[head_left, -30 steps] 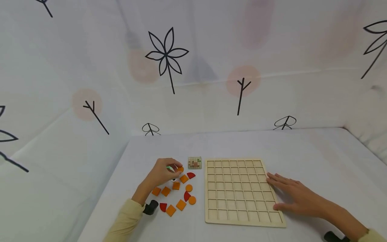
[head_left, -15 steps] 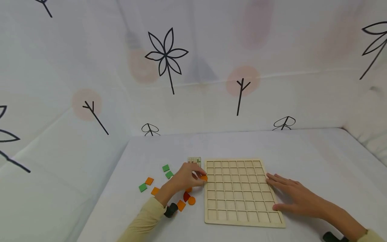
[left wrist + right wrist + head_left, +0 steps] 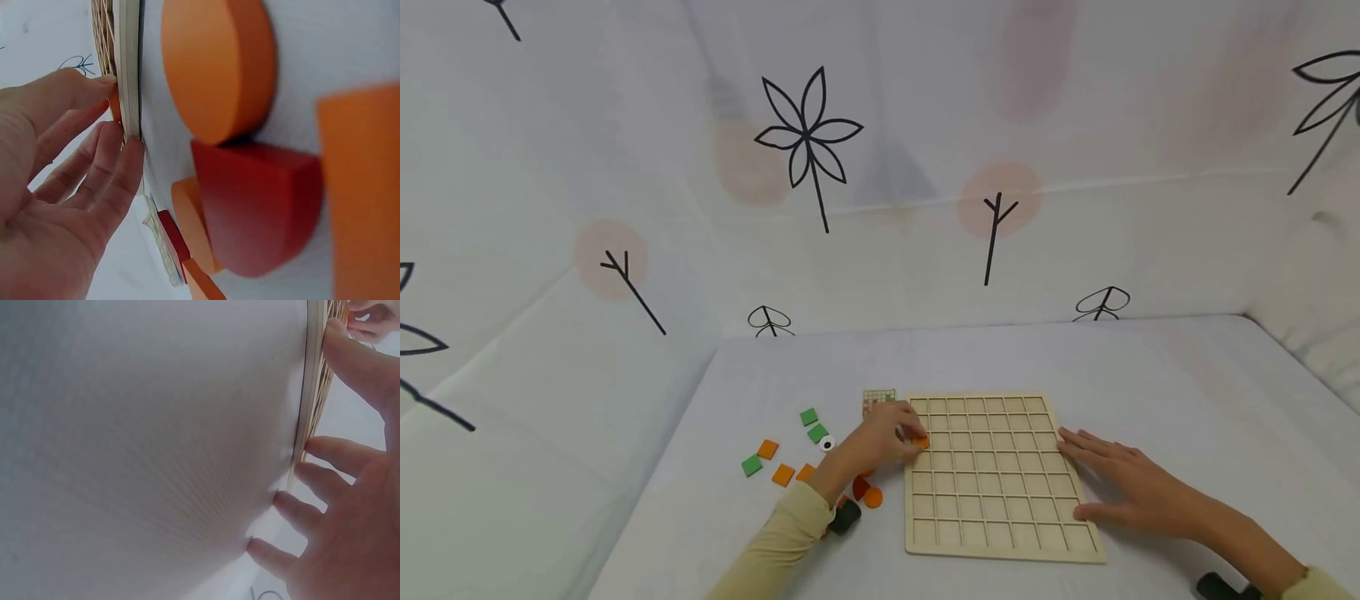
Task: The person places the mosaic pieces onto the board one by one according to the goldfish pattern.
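My left hand (image 3: 880, 440) pinches a round orange piece (image 3: 921, 442) at the left column of the pale wooden grid board (image 3: 995, 484). In the left wrist view, thumb and fingers hold the orange piece (image 3: 114, 104) at the board's edge; whether it lies fully in a cell cannot be told. My right hand (image 3: 1131, 483) is spread along the board's right side, its fingers fairly straight. The right wrist view shows the thumb and some fingertips touching the board's rim (image 3: 304, 419).
Left of the board lie several loose pieces: green squares (image 3: 752, 465), orange squares (image 3: 782, 475), a round orange one (image 3: 873, 497), a red one (image 3: 861, 487) and a white eye-like disc (image 3: 827, 443). A small patterned card (image 3: 878, 395) is partly hidden behind my left hand.
My left hand has carried the round orange piece rightward from the loose pieces onto the board's left column. My right hand has stayed at the board's right edge.
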{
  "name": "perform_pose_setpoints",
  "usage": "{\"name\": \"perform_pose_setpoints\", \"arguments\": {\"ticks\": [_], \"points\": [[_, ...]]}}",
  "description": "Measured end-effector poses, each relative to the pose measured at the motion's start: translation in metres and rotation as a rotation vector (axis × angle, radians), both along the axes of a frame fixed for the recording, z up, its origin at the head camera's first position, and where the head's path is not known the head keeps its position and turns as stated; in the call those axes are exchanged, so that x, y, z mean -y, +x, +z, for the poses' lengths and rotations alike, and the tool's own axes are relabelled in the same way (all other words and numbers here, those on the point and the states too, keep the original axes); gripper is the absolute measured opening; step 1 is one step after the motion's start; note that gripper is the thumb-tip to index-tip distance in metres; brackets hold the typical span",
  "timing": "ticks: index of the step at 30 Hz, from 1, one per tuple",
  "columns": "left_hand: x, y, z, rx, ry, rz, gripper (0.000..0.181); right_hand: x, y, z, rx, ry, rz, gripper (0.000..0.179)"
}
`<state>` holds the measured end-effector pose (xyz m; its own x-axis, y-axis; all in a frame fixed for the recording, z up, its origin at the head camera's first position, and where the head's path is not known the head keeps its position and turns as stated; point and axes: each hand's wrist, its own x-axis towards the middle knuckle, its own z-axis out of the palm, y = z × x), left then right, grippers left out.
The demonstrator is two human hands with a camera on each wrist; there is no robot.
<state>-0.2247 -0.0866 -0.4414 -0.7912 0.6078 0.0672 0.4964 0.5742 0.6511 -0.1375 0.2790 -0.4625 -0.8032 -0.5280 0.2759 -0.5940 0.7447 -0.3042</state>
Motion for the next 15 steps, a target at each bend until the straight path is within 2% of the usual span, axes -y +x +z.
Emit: {"name": "perform_pose_setpoints", "arguments": {"ticks": [6,9,12,15], "points": [[-0.004,0.000,-0.001,-0.015,0.018,0.018,0.006,-0.002,0.000,0.001,0.012,0.006,-0.016,0.075],[-0.003,0.000,-0.002,-0.038,0.019,0.007,0.005,-0.002,0.001,0.001,0.019,0.001,-0.011,0.074],[0.004,0.003,-0.001,-0.036,0.027,-0.002,0.009,-0.001,0.001,0.000,0.031,-0.012,-0.007,0.075],[0.019,0.006,0.004,-0.030,0.051,0.023,0.014,0.000,0.000,0.000,0.032,-0.025,-0.002,0.075]]}}
